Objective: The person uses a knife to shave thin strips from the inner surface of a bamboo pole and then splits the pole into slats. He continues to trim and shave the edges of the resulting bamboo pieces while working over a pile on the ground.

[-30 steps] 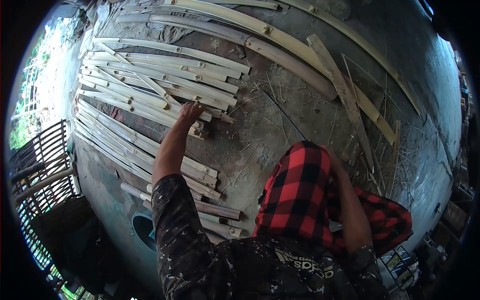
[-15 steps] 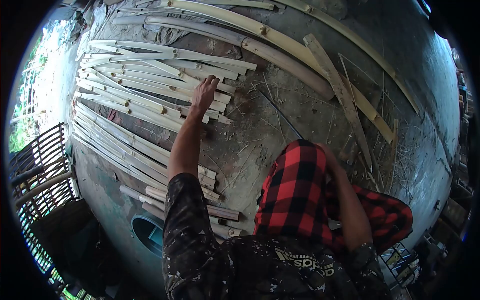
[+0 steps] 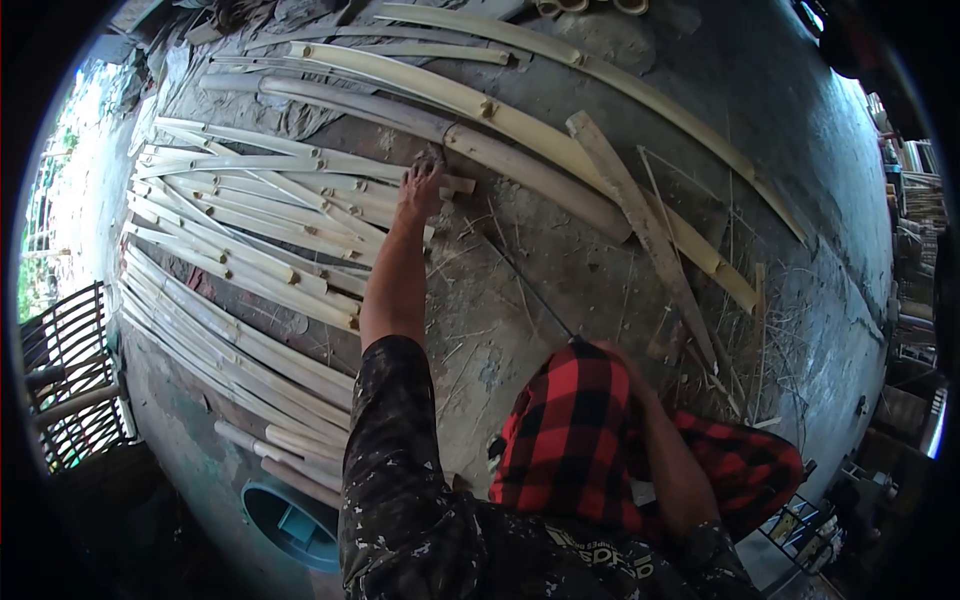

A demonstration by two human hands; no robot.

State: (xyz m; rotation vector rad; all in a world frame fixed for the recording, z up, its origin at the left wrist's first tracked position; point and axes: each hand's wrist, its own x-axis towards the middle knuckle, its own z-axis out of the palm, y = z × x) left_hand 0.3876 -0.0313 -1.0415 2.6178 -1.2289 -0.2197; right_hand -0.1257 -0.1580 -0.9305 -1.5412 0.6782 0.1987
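My left hand [image 3: 422, 190] reaches out over the ends of the split bamboo strips [image 3: 290, 215]. Its fingers curl over one bamboo strip [image 3: 461, 185] close to that strip's right-hand end. Beside my raised knee, my right hand [image 3: 612, 355] is bent inward, and the checked trouser leg [image 3: 565, 430] hides most of its fingers. From that spot a long, thin, dark tool [image 3: 530, 287], perhaps a blade, runs out low across the floor, its far end near the strips. The tool's near end meets my right hand at the knee.
Long bamboo poles [image 3: 540, 180] lie beyond the strips, crossed by a rough plank [image 3: 640, 225]. More strips [image 3: 230, 335] are bundled nearer my left side. A blue-green tub [image 3: 255, 520] stands at lower left, near a slatted bamboo panel [image 3: 75, 375]. Shavings litter the floor.
My left hand has moved farther out, from above the strips' middle to the end of a strip near the top. My right hand and the dark tool stay put. The view has shifted slightly.
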